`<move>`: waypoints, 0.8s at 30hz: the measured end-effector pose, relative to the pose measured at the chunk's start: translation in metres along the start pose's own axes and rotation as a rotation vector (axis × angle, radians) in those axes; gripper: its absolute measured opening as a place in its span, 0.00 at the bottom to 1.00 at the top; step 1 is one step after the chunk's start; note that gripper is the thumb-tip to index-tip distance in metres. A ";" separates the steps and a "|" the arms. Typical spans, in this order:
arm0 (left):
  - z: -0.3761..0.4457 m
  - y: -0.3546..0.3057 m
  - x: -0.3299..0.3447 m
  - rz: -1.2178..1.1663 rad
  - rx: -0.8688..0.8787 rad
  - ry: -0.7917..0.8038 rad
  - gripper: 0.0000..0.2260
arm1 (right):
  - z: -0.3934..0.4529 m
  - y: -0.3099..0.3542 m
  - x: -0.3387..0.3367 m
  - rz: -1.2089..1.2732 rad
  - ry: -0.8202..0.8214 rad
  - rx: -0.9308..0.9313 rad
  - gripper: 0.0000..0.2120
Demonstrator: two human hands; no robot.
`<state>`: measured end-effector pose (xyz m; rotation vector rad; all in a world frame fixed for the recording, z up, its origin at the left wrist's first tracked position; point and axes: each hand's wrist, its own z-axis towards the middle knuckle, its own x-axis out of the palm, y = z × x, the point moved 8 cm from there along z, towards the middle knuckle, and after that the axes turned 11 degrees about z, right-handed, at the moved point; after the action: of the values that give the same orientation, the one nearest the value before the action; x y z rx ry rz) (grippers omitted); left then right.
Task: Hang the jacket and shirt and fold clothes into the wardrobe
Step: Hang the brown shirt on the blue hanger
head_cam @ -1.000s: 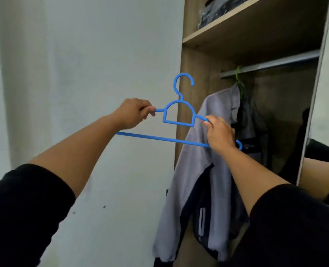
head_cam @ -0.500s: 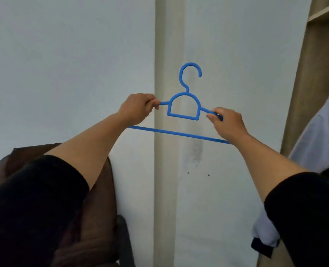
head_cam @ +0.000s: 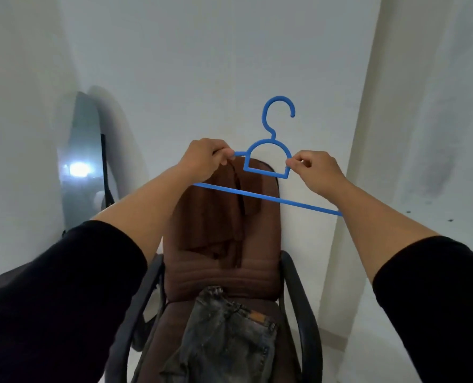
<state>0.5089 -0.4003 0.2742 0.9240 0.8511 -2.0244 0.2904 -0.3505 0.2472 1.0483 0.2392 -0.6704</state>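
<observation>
Head view: the wardrobe and grey jacket of the earlier frames are gone from sight, replaced by a brown padded chair [head_cam: 221, 275] against the white wall. Left hand [head_cam: 204, 158] and right hand [head_cam: 316, 168] each pinch a shoulder of the thin blue plastic hanger [head_cam: 267, 161], hook up, above the chair's backrest. A brown cloth [head_cam: 224, 214] drapes over the backrest; faded grey jeans [head_cam: 227, 335] lie crumpled on the seat's front edge.

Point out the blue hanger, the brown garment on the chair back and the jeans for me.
blue hanger [head_cam: 267, 199]: head view, on its straight bottom bar.
brown garment [head_cam: 216, 217]: head view, on the cloth draped over the chair back.
jeans [head_cam: 227, 333]: head view, on the grey denim heaped on the seat.
</observation>
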 end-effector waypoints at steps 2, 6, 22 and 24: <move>-0.001 0.016 0.006 0.026 -0.023 0.000 0.10 | 0.005 -0.002 0.016 -0.011 0.001 0.004 0.11; 0.009 0.044 0.023 0.062 -0.082 -0.055 0.10 | 0.025 -0.019 0.033 -0.086 -0.059 0.033 0.10; 0.218 0.172 0.190 0.241 -0.430 0.224 0.24 | 0.246 -0.171 0.083 -0.171 -0.291 0.190 0.13; 0.239 0.185 0.210 0.245 -0.473 0.234 0.28 | 0.266 -0.185 0.095 -0.150 -0.296 0.184 0.13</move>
<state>0.4861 -0.7550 0.1802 0.9441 1.2147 -1.4352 0.2169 -0.6765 0.1998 1.0981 -0.0019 -0.9867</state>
